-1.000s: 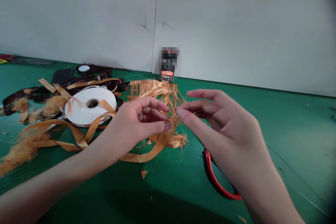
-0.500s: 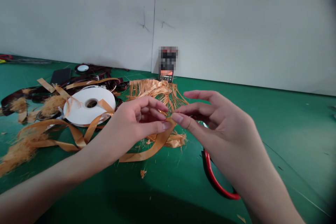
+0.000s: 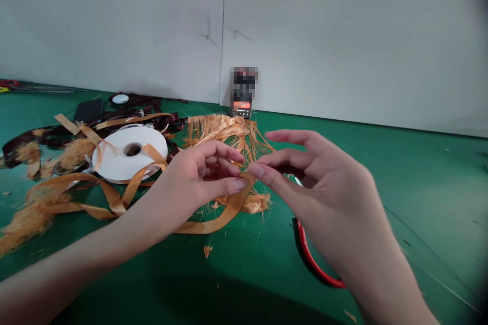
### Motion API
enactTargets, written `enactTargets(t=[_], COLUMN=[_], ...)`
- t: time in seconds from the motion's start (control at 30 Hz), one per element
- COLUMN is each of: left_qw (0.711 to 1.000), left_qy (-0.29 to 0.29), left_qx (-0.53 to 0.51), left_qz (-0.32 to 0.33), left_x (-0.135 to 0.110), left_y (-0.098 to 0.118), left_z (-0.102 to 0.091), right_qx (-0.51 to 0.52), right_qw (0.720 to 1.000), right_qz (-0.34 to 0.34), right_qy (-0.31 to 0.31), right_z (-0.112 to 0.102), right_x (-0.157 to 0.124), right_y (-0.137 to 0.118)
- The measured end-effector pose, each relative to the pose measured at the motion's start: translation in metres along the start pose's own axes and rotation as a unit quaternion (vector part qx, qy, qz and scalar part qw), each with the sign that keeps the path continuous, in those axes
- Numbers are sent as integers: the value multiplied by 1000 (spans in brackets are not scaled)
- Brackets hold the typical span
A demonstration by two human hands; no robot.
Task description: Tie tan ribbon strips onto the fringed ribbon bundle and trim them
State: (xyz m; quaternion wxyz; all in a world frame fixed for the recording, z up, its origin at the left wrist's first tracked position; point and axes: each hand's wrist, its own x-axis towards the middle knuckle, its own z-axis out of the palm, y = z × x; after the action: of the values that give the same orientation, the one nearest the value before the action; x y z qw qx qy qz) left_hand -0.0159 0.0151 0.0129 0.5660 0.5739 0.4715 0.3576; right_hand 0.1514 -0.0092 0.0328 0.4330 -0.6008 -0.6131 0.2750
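Observation:
Between my two hands is the end of a gold satin ribbon [image 3: 229, 212], pinched at thumb and fingertips. My left hand [image 3: 202, 170] holds it from the left, its thumb lying along the ribbon. From the right, my right hand [image 3: 320, 177] pinches the same end, with the index finger raised away. The ribbon curves down and passes behind my left wrist. Just beyond the fingertips lies a bundle of frayed gold ribbon [image 3: 217, 129], partly hidden by my hands. Under my right hand is a red looped handle [image 3: 310, 259]; the rest of that tool is mostly covered.
A white ribbon spool [image 3: 114, 155] lies at left among gold strips and frayed fluff [image 3: 34, 218]. Behind it are dark ribbon and a black flat object [image 3: 88, 110]. A phone-like device [image 3: 242, 94] leans against the white wall [image 3: 343, 35]. Loose threads litter the green table [image 3: 400, 172].
Both hands keep their pinch on the ribbon and have barely moved. The right thumb has shifted very slightly left along the ribbon's end.

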Motion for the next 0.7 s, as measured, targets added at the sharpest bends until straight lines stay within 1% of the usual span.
enactTargets(t=[0.1, 0.13, 0.3, 0.37, 0.47, 0.6, 0.67, 0.7], left_qw=[1000, 1000, 1000, 1000, 1000, 1000, 1000, 1000], left_qy=[5, 5, 3, 5, 8, 11, 10, 7], left_qx=[-11, -17, -25, -20, -14, 1, -3, -7], left_qz=[-6, -8, -9, -10, -17, -12, -14, -17], left_x=[0, 1, 0, 0, -1, -1, -1, -1], left_y=[-1, -1, 1, 1, 1, 0, 1, 2], left_z=[1, 1, 3, 3, 2, 1, 2, 3], right_qx=[1, 6, 4, -9, -12, 19, 37, 39], right_qw=[1000, 999, 1000, 1000, 999, 997, 997, 997], right_qz=[9, 13, 4, -5, -9, 6, 23, 30], right_qy=[30, 29, -15, -1, 41, 74, 71, 54], right_z=[0, 0, 0, 1, 2, 3, 3, 3], right_x=[-1, -1, -1, -1, -1, -3, -4, -4], right_y=[-1, -2, -1, -1, -1, -3, -4, -4])
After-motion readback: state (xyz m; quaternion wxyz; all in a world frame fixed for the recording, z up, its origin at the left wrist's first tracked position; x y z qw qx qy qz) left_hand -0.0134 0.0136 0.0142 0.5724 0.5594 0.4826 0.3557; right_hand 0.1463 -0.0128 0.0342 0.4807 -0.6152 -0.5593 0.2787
